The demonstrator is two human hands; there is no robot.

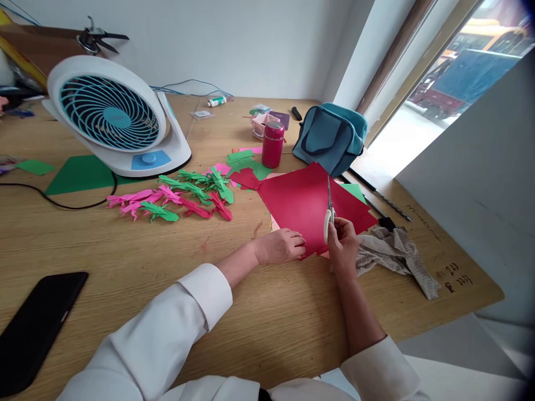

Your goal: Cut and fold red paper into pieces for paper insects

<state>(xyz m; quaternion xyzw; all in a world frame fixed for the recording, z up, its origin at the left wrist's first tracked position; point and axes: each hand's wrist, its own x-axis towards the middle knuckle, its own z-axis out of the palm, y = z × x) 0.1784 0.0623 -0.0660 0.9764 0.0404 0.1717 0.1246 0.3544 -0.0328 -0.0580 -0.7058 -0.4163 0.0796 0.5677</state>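
Note:
A large sheet of red paper (292,203) lies at an angle on the table, with more red paper partly under it. My left hand (281,246) has its bent fingers on the near left edge of the sheet, gripping it there. White-handled scissors (327,224) are held by my right hand (345,248), closed around the handles. Their blades point away from me over the red paper; whether they are parted is hard to see. Left of the sheet are several folded, cut paper shapes in green (196,189), pink (137,199) and red (219,206).
A white fan (117,122) stands back left, its black cord crossing the table. A red flask (272,146) and a blue bag (328,136) are behind the paper. A crumpled patterned cloth (388,253) lies right of my right hand. A black phone (39,328) is front left.

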